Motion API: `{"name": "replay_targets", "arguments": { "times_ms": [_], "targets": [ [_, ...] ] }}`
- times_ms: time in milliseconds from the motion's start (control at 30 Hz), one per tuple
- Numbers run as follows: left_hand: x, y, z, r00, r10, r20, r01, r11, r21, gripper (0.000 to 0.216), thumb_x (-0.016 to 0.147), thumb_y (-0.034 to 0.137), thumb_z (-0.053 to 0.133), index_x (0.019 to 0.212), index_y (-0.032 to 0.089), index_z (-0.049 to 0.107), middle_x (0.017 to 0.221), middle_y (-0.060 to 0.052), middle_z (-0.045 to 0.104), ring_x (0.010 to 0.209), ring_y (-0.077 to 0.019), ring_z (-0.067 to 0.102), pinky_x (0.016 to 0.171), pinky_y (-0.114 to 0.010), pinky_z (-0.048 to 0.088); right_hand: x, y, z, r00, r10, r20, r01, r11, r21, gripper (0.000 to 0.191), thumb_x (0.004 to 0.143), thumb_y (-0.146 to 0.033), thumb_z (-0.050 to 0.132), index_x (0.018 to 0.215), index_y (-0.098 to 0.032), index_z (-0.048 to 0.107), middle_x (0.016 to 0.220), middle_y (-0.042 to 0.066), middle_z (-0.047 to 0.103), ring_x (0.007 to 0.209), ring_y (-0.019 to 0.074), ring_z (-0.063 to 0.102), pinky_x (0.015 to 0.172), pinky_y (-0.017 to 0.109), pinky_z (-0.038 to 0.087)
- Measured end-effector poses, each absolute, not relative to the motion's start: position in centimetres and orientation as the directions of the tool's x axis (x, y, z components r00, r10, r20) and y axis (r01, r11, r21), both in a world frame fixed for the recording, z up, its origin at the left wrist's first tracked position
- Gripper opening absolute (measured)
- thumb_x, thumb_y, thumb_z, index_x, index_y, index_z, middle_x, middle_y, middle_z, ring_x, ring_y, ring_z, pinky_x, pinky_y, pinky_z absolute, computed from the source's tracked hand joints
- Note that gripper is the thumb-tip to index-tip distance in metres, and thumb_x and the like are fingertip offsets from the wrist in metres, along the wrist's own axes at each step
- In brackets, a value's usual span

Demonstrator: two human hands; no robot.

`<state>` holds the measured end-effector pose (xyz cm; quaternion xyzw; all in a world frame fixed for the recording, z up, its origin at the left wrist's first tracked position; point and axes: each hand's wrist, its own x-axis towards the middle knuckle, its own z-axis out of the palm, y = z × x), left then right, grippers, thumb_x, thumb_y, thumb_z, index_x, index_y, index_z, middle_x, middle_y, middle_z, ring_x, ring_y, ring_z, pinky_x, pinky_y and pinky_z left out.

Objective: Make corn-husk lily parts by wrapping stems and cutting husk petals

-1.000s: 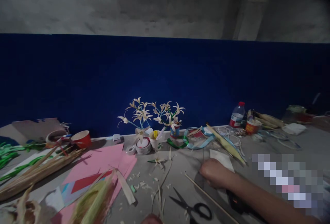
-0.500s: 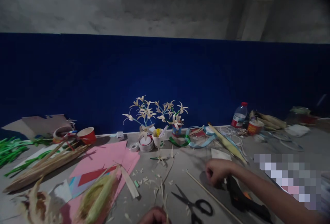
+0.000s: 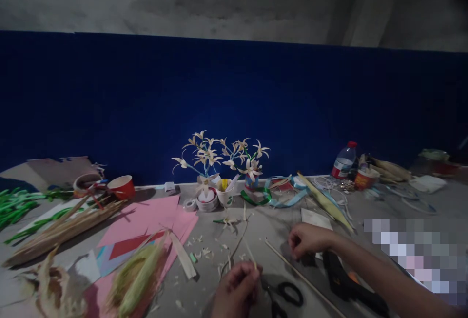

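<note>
- Left hand [image 3: 237,289] pinches a thin pale strip [image 3: 250,252] over the worktop [image 3: 276,223], beside the scissors [image 3: 280,289]
- Right hand [image 3: 309,241] is curled near the black tool [image 3: 340,278]; cannot tell if it holds anything
- Seemingly positioning the strip; next calls for a light pinch

Thin strip [image 3: 250,252]: looks like dry plant fibre, matt. Scissors [image 3: 271,289]: smooth plastic handles, dull black. Glue gun [image 3: 340,279]: hard black plastic, low sheen. Long stick [image 3: 303,276]: wood-like, matt. Corn husk [image 3: 143,281]: papery, ridged, fibrous. Pink sheets [image 3: 146,218]: smooth matt paper. Flowers [image 3: 252,168]: papery, dull. Green ribbon [image 3: 258,199]: satiny, folds look glossy. Red cup [image 3: 123,188]: coated paper by look, slight sheen. Bottle [image 3: 344,162]: clear shiny plastic. Green stems [image 3: 16,207]: fuzzy, soft-looking. Tabletop [image 3: 278,223]: smooth, matt. Blue panel [image 3: 234,89]: flat, matt. Upper wall [image 3: 183,1]: rough, concrete-like.
</note>
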<state>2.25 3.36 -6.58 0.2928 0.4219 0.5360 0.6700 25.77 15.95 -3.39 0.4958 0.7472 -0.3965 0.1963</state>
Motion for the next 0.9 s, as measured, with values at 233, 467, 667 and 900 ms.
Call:
{"name": "replay_targets", "arguments": {
  "times_ms": [233,467,667,900],
  "targets": [
    [7.3,6.8,-6.3,0.063,0.950,-0.307,-0.531,0.292,0.796,0.028,0.053,0.033,0.083,0.064,0.015,0.065,0.061,0.002,0.057,0.051,-0.0088,0.046,0.050,-0.022,0.034,25.6,15.4,-3.6,-0.522,0.643,-0.561,0.837,0.259,-0.482,0.030,0.092,-0.030,0.061,0.118,-0.018,0.060,0.121,0.007,0.063,0.098,0.0238,0.065,0.080,0.043,0.056],
    [8.4,8.1,-6.6,0.095,0.970,-0.224,-0.618,0.234,0.751,0.032,0.054,0.038,0.082,0.057,0.016,0.060,0.064,-0.003,0.064,0.063,-0.0140,0.059,0.061,-0.025,0.042,25.7,14.4,-2.6,-0.514,0.777,-0.365,0.810,0.299,-0.505,0.029,0.092,-0.031,0.061,0.117,-0.017,0.061,0.119,0.006,0.064,0.096,0.0240,0.066,0.079,0.042,0.056],
    [5.2,7.1,-5.0,0.100,0.986,-0.136,-0.607,0.169,0.777,0.025,0.064,0.031,0.081,0.064,0.015,0.063,0.070,-0.004,0.069,0.063,-0.0127,0.060,0.066,-0.025,0.042,23.6,10.5,1.2,-0.415,0.909,0.023,0.776,0.368,-0.513,0.012,0.091,-0.028,0.057,0.094,-0.021,0.066,0.094,0.004,0.070,0.091,0.0228,0.063,0.083,0.038,0.049],
    [1.8,4.2,-2.4,0.089,0.995,-0.053,-0.575,0.095,0.812,0.023,0.068,0.030,0.082,0.067,0.014,0.066,0.067,-0.002,0.067,0.064,-0.0123,0.056,0.067,-0.025,0.042,18.7,5.9,0.8,-0.464,0.874,0.144,0.636,0.442,-0.633,0.015,0.089,-0.021,0.051,0.083,-0.021,0.065,0.081,0.001,0.070,0.077,0.0188,0.064,0.067,0.027,0.045]
  ]
}}
